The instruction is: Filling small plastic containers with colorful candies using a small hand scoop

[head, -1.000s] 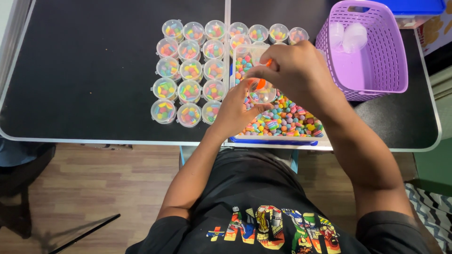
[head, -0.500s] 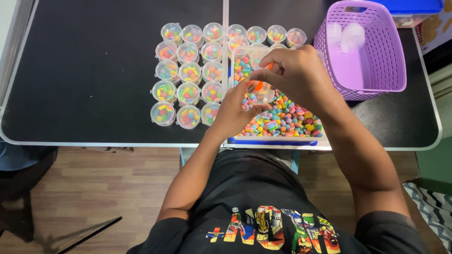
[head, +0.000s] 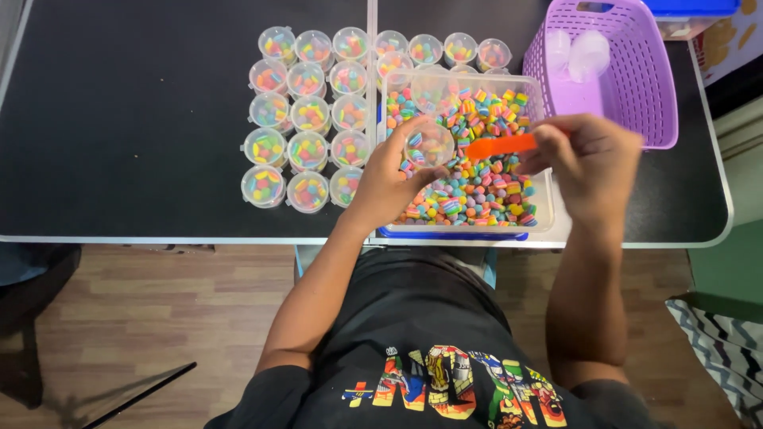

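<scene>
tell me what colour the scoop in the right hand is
Orange scoop, seen in the head view.

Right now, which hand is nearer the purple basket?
Right. The right hand, holding the orange scoop, sits just beside the purple basket at its near-left corner. The left hand holds a small clear cup over the candy tray, farther away.

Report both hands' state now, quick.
Left hand: closed around a small clear cup, held over the candy tray.
Right hand: closed on an orange scoop.
</scene>
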